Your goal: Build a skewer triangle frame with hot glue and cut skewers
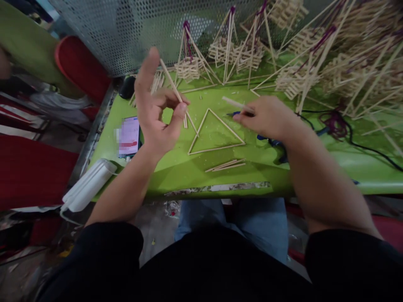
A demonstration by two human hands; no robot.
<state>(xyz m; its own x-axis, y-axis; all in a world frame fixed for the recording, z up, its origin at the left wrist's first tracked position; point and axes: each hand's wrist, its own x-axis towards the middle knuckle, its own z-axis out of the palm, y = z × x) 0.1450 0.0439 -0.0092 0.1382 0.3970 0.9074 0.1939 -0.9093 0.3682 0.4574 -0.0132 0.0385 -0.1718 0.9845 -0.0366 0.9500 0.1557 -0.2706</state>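
Observation:
My left hand (162,105) pinches a long thin wooden stick (171,82) between thumb and a finger, with other fingers raised. The stick slants down toward the left side of a flat stick triangle (217,147) on the green table. My right hand (267,117) is closed on a pale stick (234,102) that points left, above the triangle's right side. A small pile of loose sticks (225,165) lies in front of the triangle. Partly under my right hand is a dark blue tool (275,143), mostly hidden.
Stick structures with purple string (189,67) crowd the back and right of the green table (176,176). A phone (129,136) and a white roll-like object (90,184) are at the left. A black cable (371,147) runs across the right. A perforated metal panel (126,29) stands behind.

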